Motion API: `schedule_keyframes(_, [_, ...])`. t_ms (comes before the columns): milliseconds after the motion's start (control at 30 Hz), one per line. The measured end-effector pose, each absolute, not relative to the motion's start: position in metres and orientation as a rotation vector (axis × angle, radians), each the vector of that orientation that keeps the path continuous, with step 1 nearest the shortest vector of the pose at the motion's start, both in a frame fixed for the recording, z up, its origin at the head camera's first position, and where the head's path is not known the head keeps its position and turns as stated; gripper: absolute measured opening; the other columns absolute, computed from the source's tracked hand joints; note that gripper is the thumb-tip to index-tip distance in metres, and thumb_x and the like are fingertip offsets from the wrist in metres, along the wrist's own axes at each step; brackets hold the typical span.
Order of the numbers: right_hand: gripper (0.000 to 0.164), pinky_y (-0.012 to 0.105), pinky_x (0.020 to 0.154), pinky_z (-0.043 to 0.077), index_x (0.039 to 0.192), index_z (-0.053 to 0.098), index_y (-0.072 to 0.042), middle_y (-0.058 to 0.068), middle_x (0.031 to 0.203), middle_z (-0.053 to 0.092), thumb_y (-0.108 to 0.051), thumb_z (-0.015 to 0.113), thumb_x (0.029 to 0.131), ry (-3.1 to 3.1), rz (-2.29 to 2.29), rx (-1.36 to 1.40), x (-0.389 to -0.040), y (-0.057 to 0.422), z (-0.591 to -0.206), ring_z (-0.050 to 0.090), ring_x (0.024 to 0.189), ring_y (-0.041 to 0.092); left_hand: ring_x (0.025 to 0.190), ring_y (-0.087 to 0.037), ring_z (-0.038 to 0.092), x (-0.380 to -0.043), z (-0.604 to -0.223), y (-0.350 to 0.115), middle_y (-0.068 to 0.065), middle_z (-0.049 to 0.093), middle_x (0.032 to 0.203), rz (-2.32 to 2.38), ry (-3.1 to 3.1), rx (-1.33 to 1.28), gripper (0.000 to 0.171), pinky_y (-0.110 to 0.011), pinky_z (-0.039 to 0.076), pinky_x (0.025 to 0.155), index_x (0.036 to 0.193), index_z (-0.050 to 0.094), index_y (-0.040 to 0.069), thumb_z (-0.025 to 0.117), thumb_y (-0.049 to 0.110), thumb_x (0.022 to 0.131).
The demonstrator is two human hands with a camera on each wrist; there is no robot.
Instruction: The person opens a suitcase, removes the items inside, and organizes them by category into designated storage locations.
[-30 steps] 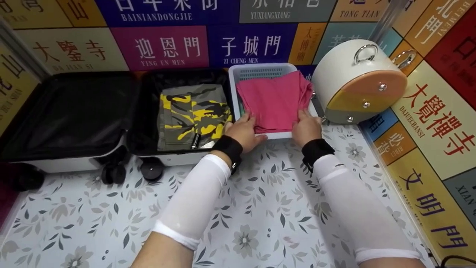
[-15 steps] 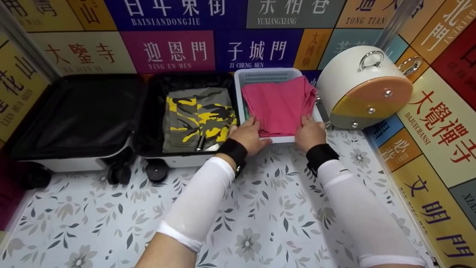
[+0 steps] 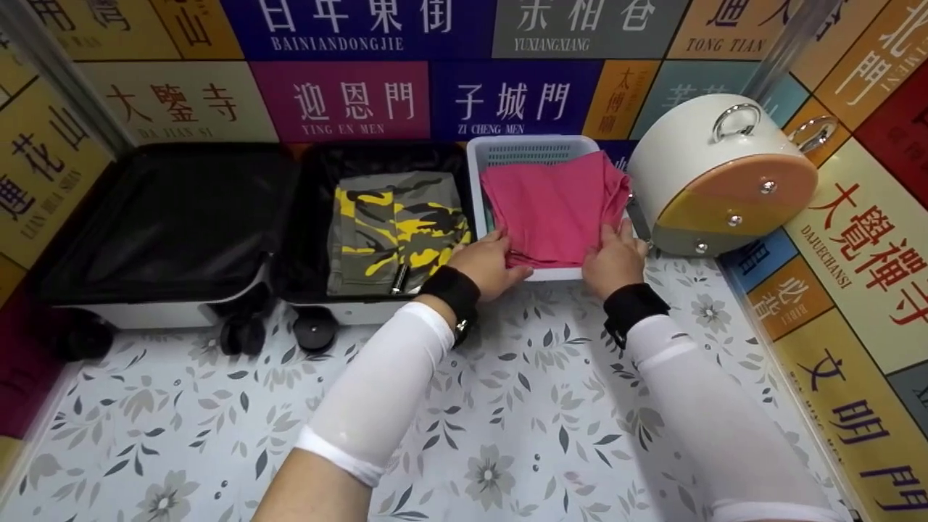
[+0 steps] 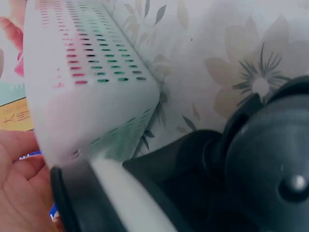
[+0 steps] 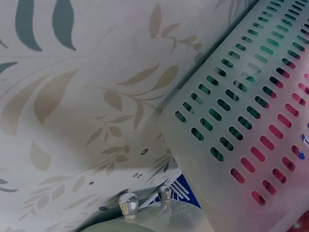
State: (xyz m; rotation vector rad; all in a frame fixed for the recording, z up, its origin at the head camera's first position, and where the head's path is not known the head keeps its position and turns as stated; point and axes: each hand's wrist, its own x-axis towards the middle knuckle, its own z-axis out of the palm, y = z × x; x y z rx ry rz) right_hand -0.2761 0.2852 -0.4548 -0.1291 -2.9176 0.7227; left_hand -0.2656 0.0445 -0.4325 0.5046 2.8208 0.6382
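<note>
I have two hands working at the near end of a pale plastic basket with slotted walls [image 3: 554, 275], which stands on a white surface printed with grey flowers and leaves [image 3: 507, 413]. In it sits the bright pink folded cloth [image 3: 554, 210], leaving the basket's far wall in sight. The left hand [image 3: 491, 267] is at the cloth's near left corner, thumb spread away from the fingers; the right hand [image 3: 615, 262] is at the near right corner, fingers pointing to the far side. Both touch the cloth — whether they pinch it or merely press, I can't tell from here, and neither wrist camera settles it for me. Just left of the basket lies an open suitcase with black lining [image 3: 177, 225]; its right half holds a folded grey, black and yellow camouflage garment [image 3: 399, 225], with a small black cylinder [image 3: 401, 278] at the near edge. To the right I see a rounded white case [image 3: 685, 156] — its front banded orange, yellow and grey-green, with silver knobs [image 3: 734, 220].
</note>
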Motion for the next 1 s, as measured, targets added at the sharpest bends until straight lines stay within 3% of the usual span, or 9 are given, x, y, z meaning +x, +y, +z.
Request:
schedule_keyframes(100, [0.060,0.065,0.126,0.017,0.157,0.043,0.003,0.029,0.174,0.009,-0.020,0.055,0.103,-2.856,0.735,-0.177,-0.274,0.280,-0.452,0.020,0.151,0.053,0.157,-0.028,0.038,-0.270,-0.427,0.034,-0.008,0.033,0.173,0.744,2.804,0.504,0.078,-0.047,0.031,0.129,0.164,0.038,0.010,0.055,0.058,0.105])
schedule_keyframes(233, [0.056,0.066,0.126,0.013,0.153,0.050,0.001,0.024,0.176,0.012,-0.021,0.060,0.102,-2.772,0.747,-0.110,-0.274,0.266,-0.445,0.018,0.153,0.050,0.155,-0.027,0.040,-0.276,-0.417,0.010,-0.010,0.040,0.169,0.882,2.791,0.384,0.075,-0.042,0.034,0.128,0.164,0.037,0.011,0.054,0.056,0.106])
schedule_keyframes(433, [0.058,0.060,0.127,0.016,0.153,0.050,0.002,0.021,0.175,0.019,-0.023,0.061,0.103,-2.765,0.840,0.059,-0.274,0.238,-0.431,0.022,0.152,0.046,0.156,-0.033,0.038,-0.285,-0.407,-0.037,-0.013,0.035,0.171,0.933,2.833,0.102,0.078,-0.049,0.034,0.127,0.167,0.028,0.015,0.049,0.060,0.107])
schedule_keyframes(800, [0.058,0.052,0.127,0.028,0.157,0.047,-0.002,0.016,0.174,0.027,-0.028,0.060,0.106,-2.792,1.016,0.272,-0.273,0.176,-0.418,0.029,0.152,0.043,0.154,-0.041,0.038,-0.288,-0.414,-0.103,-0.023,0.025,0.172,0.943,2.874,-0.287,0.084,-0.065,0.033,0.123,0.168,0.023,0.011,0.049,0.061,0.106])
schedule_keyframes(1000, [0.061,0.047,0.130,0.027,0.159,0.042,-0.001,0.018,0.172,0.031,-0.026,0.060,0.107,-2.835,1.123,0.394,-0.273,0.142,-0.421,0.032,0.156,0.040,0.145,-0.048,0.045,-0.283,-0.426,-0.127,-0.032,0.027,0.165,0.929,2.809,-0.396,0.088,-0.058,0.042,0.119,0.167,0.017,0.002,0.048,0.059,0.107])
